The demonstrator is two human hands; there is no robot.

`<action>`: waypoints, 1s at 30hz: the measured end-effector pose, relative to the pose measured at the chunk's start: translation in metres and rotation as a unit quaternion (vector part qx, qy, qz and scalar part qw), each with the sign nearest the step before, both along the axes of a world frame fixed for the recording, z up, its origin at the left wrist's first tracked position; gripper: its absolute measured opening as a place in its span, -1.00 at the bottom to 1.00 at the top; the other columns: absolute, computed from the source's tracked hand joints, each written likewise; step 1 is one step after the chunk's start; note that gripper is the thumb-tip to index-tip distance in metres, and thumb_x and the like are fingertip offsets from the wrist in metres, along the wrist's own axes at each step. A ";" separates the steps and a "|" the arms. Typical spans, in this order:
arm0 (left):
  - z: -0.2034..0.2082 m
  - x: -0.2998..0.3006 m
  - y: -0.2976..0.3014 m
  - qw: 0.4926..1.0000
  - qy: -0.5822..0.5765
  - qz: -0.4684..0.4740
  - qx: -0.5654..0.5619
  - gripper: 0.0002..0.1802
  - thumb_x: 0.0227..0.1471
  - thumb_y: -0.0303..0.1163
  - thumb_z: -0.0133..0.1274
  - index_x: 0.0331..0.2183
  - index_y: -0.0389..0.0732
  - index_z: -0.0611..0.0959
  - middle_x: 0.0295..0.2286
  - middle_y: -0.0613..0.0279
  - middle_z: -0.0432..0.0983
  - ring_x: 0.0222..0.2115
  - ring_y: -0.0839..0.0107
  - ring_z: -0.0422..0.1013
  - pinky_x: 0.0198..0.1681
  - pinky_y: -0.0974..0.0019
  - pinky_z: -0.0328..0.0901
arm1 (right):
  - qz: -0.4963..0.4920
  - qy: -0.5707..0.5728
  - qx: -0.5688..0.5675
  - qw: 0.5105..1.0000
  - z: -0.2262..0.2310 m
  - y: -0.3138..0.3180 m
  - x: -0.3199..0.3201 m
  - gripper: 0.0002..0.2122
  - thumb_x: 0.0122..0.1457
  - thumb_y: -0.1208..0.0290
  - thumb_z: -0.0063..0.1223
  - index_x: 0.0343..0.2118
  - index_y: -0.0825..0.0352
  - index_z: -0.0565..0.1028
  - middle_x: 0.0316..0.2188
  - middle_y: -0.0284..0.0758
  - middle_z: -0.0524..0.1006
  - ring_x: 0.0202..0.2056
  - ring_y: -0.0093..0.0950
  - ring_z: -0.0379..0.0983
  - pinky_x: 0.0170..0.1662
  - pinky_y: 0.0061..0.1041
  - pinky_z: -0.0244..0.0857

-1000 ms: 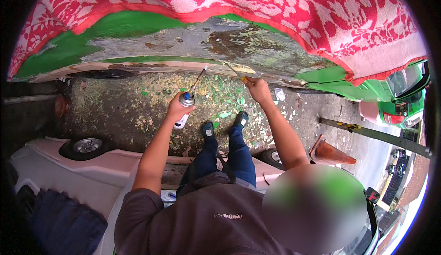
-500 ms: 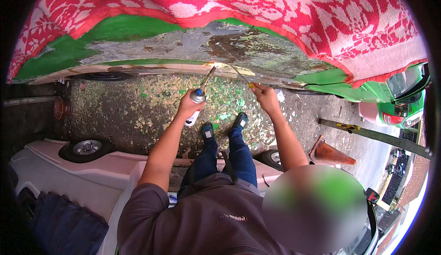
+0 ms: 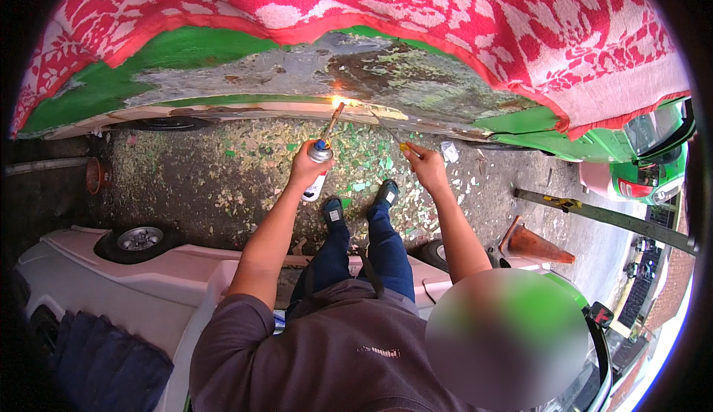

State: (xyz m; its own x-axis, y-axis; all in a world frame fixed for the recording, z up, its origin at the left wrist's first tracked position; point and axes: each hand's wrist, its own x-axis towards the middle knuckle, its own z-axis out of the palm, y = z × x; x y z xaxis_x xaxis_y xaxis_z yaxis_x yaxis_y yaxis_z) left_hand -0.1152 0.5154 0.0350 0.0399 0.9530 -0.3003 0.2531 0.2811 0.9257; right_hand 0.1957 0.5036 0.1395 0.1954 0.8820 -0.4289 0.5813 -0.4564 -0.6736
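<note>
My left hand (image 3: 310,165) is closed around a blowtorch (image 3: 321,156), a burner tube on a gas canister with a blue collar. Its flame (image 3: 339,102) glows orange against the lower edge of the car body panel (image 3: 275,70), where green paint is partly stripped to grey and brown patches. To the right, my right hand (image 3: 425,167) grips a thin metal hand tool (image 3: 392,133) with a yellow part near the fingers; its exact kind is too small to tell. The tool's tip points up toward the panel edge, a little right of the flame.
A red-and-white patterned cloth (image 3: 445,11) drapes over the panel. Paint flakes (image 3: 245,167) litter the ground around my feet. Behind me stands a pale pink vehicle (image 3: 193,271). An orange cone (image 3: 538,243) and a post (image 3: 601,219) are at the right.
The flame has grown brighter and sits slightly farther left. The tool's tip has dropped away from the hot spot, and my right hand has come slightly lower.
</note>
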 end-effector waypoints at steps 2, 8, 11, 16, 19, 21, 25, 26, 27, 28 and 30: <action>-0.004 -0.002 -0.001 1.000 0.006 -0.001 -0.003 -0.29 -0.28 -0.38 0.43 -0.07 -0.24 0.44 -0.23 0.22 0.56 -0.20 0.43 0.47 -0.09 0.31 0.36 | 0.008 -0.005 -0.001 1.000 0.000 0.002 -0.002 -0.66 0.15 0.18 0.15 -0.05 0.20 0.58 -0.52 -0.06 0.58 -0.52 -0.40 0.54 -0.31 -0.40 0.39; -0.022 -0.027 -0.026 1.000 -0.008 0.021 0.004 -0.32 -0.25 -0.45 0.42 -0.06 -0.25 0.44 -0.23 0.23 0.53 -0.21 0.43 0.46 -0.11 0.29 0.36 | 0.061 -0.046 0.039 0.996 -0.002 0.025 -0.022 -0.67 0.16 0.17 0.12 -0.06 0.17 0.58 -0.36 0.01 0.58 -0.29 -0.12 0.57 -0.19 -0.27 0.40; -0.006 -0.039 -0.038 0.999 0.030 0.020 0.001 -0.29 -0.28 -0.45 0.43 -0.05 -0.26 0.44 -0.22 0.19 0.54 -0.20 0.42 0.47 -0.11 0.29 0.37 | 0.092 -0.069 0.071 0.991 -0.001 0.038 -0.025 -0.67 0.16 0.14 0.11 -0.07 0.16 0.58 -0.30 0.02 0.57 -0.21 -0.03 0.52 -0.14 -0.23 0.39; -0.010 -0.060 -0.048 0.999 0.037 0.036 0.006 -0.26 -0.30 -0.42 0.44 -0.05 -0.27 0.44 -0.23 0.15 0.57 -0.21 0.41 0.49 -0.12 0.29 0.39 | 0.100 -0.073 0.095 0.988 -0.005 0.041 -0.032 -0.70 0.15 0.15 0.12 -0.10 0.14 0.60 -0.29 0.01 0.57 -0.21 -0.02 0.51 -0.13 -0.18 0.38; -0.008 -0.062 -0.052 0.999 0.013 0.037 0.002 -0.24 -0.32 -0.40 0.45 -0.05 -0.28 0.44 -0.24 0.15 0.57 -0.21 0.40 0.49 -0.13 0.29 0.39 | 0.096 -0.082 0.075 0.989 0.006 0.040 -0.029 -0.70 0.15 0.14 0.11 -0.12 0.14 0.60 -0.29 0.01 0.57 -0.21 0.00 0.50 -0.11 -0.19 0.38; -0.006 -0.061 -0.051 0.999 -0.009 0.033 0.013 -0.23 -0.33 -0.38 0.46 -0.05 -0.28 0.44 -0.24 0.15 0.57 -0.22 0.40 0.49 -0.13 0.29 0.39 | 0.093 -0.091 0.040 0.991 -0.001 0.047 -0.037 -0.70 0.16 0.13 0.10 -0.12 0.14 0.61 -0.29 0.00 0.58 -0.20 -0.01 0.51 -0.10 -0.20 0.38; 0.004 -0.060 -0.045 0.999 0.020 0.022 -0.014 -0.23 -0.33 -0.37 0.46 -0.05 -0.29 0.44 -0.26 0.17 0.57 -0.24 0.41 0.49 -0.14 0.27 0.39 | 0.107 -0.077 0.075 0.988 -0.005 0.044 -0.018 -0.69 0.17 0.11 0.10 -0.12 0.15 0.61 -0.27 0.01 0.57 -0.17 -0.02 0.50 -0.09 -0.20 0.38; 0.007 -0.060 -0.046 0.999 0.035 0.024 0.022 -0.23 -0.34 -0.38 0.45 -0.05 -0.28 0.44 -0.25 0.16 0.57 -0.24 0.39 0.50 -0.15 0.27 0.39 | 0.108 -0.072 0.074 0.989 -0.003 0.048 -0.013 -0.69 0.16 0.11 0.11 -0.12 0.15 0.61 -0.27 0.02 0.57 -0.17 -0.02 0.50 -0.09 -0.21 0.38; 0.010 -0.064 -0.040 0.998 0.053 0.017 0.024 -0.22 -0.34 -0.37 0.46 -0.04 -0.28 0.44 -0.25 0.15 0.57 -0.23 0.38 0.50 -0.14 0.27 0.39 | 0.109 -0.066 0.072 0.989 -0.004 0.053 -0.013 -0.69 0.16 0.11 0.11 -0.12 0.15 0.61 -0.26 0.02 0.57 -0.17 -0.03 0.50 -0.09 -0.21 0.38; 0.012 -0.064 -0.038 0.998 0.065 0.007 0.018 -0.21 -0.34 -0.37 0.46 -0.04 -0.28 0.43 -0.24 0.15 0.57 -0.22 0.37 0.50 -0.13 0.26 0.39 | 0.112 -0.104 0.031 0.988 -0.009 0.063 -0.022 -0.69 0.16 0.12 0.11 -0.09 0.14 0.60 -0.24 0.02 0.56 -0.16 -0.04 0.51 -0.09 -0.23 0.38; 0.018 -0.067 -0.036 0.999 0.048 0.003 0.005 -0.18 -0.36 -0.34 0.47 -0.03 -0.28 0.43 -0.21 0.12 0.55 -0.21 0.33 0.50 -0.11 0.26 0.38 | 0.101 -0.084 0.064 0.989 -0.014 0.053 -0.016 -0.69 0.16 0.11 0.11 -0.10 0.14 0.60 -0.26 0.03 0.56 -0.17 -0.03 0.51 -0.10 -0.22 0.38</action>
State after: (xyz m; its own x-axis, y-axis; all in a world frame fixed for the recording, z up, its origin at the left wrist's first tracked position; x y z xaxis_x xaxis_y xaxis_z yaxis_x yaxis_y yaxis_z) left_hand -0.1827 0.4798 0.0526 0.0056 0.9561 -0.2931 0.3392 0.2739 0.9000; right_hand 0.1792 0.5571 0.1252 0.0682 0.9555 -0.2870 0.7605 -0.2360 -0.6050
